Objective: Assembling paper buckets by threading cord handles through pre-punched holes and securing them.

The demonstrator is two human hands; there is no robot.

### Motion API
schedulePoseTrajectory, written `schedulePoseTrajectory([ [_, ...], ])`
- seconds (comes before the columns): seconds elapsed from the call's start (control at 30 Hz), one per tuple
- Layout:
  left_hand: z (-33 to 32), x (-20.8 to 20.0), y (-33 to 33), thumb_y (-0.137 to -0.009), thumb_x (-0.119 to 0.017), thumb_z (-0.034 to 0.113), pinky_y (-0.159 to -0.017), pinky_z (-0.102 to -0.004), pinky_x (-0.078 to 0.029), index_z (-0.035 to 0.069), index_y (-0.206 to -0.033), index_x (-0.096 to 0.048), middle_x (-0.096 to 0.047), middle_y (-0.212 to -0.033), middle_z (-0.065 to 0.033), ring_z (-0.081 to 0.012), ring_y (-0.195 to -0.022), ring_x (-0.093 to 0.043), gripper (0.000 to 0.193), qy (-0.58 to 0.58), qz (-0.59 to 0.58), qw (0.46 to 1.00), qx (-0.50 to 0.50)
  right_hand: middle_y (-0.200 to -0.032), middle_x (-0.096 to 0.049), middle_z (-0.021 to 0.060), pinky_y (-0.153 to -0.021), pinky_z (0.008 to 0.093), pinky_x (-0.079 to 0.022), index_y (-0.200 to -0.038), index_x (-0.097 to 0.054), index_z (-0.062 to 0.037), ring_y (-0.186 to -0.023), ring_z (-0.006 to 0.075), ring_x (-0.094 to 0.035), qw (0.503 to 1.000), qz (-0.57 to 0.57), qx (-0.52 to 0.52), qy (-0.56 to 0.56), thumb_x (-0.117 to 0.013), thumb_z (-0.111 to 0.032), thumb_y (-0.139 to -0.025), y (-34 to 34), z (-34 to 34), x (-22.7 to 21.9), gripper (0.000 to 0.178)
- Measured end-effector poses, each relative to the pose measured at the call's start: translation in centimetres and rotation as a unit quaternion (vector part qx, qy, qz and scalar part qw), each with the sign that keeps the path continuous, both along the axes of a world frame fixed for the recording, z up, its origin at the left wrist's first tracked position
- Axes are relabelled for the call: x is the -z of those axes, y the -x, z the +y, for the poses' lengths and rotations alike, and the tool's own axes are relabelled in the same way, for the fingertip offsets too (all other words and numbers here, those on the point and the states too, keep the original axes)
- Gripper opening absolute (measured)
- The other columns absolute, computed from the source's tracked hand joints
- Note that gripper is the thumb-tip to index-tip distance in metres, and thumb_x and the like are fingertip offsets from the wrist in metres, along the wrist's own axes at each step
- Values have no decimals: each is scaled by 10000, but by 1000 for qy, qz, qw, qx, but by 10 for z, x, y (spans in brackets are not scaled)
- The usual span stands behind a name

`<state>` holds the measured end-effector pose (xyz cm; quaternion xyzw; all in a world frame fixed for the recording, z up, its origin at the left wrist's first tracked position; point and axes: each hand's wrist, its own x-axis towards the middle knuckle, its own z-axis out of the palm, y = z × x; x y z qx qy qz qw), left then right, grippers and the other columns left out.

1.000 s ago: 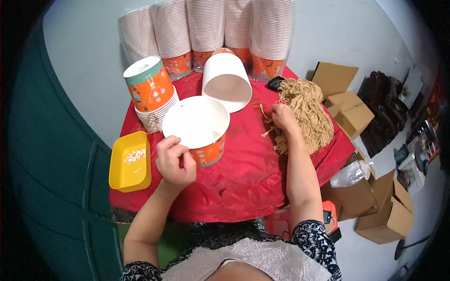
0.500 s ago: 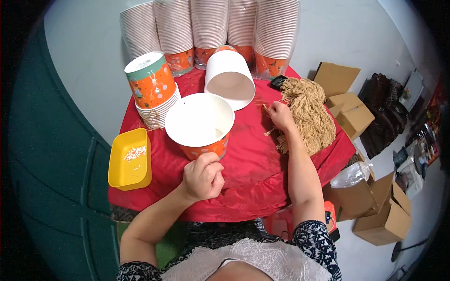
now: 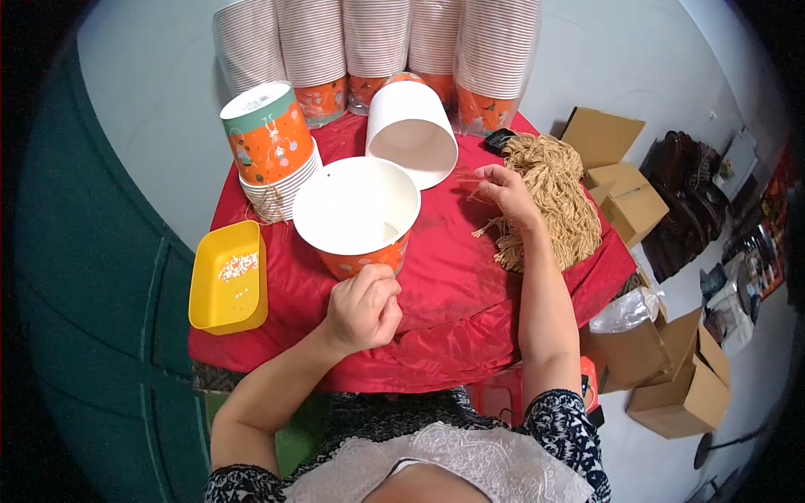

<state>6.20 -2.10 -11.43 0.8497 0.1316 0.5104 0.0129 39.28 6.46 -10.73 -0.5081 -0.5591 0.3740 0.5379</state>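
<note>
An orange paper bucket with a white inside stands upright before me, its mouth facing up. Against its near side rests my left hand, fingers curled closed; what they hold, if anything, is hidden. My right hand is pinched at the left side of a heap of tan cord. A thin strand shows at its fingertips, though its far end is hard to follow. Behind the upright bucket, a second bucket lies on its side with its opening toward me.
A yellow tray holds small white and red bits. Upside-down stacked buckets stand behind it, with tall wrapped stacks along the back. A black object lies by the cord. Cardboard boxes are on the floor at right.
My right hand has lifted slightly and its fingers have turned away from the cord heap. My left hand stays by the bucket. The whole view has shifted a little.
</note>
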Motion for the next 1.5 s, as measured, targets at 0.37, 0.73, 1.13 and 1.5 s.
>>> schedulePoseTrajectory([
  [0.37,1,-1,-1,-690,-599,-66,-518,-364,-504,20,-885,-534,-579,-844,-132,-293,-616,-600,223,23,14,1000,-5,-997,-663,15,-809,256,-508,-1190,-615,-5,-902,118,-622,998,-37,-42,21,-625,-35,-910,16,-20,-32,282],
  [0.73,0,-1,-5,-684,-591,-74,-529,-369,-511,22,-848,-528,-574,-816,-130,-295,-627,-605,200,44,29,999,-3,-1084,-676,95,-776,306,-534,-1229,-592,41,-941,174,-652,988,30,48,-141,-595,-35,-892,-8,5,-6,346],
  [1.13,-1,-2,-4,-684,-594,-73,-535,-383,-515,24,-844,-536,-576,-805,-125,-303,-613,-606,195,64,37,997,-8,-876,-716,150,-772,372,-530,-946,-711,-32,-826,273,-681,917,-393,4,65,-652,-65,-754,-29,-9,-7,204],
  [1.5,0,1,-3,-684,-606,-63,-540,-368,-521,31,-879,-552,-596,-863,-129,-306,-643,-620,223,45,28,999,-7,-819,-702,127,-721,382,-534,-887,-701,-44,-775,279,-670,850,-524,-43,24,-682,-100,-710,-6,-9,-3,187],
])
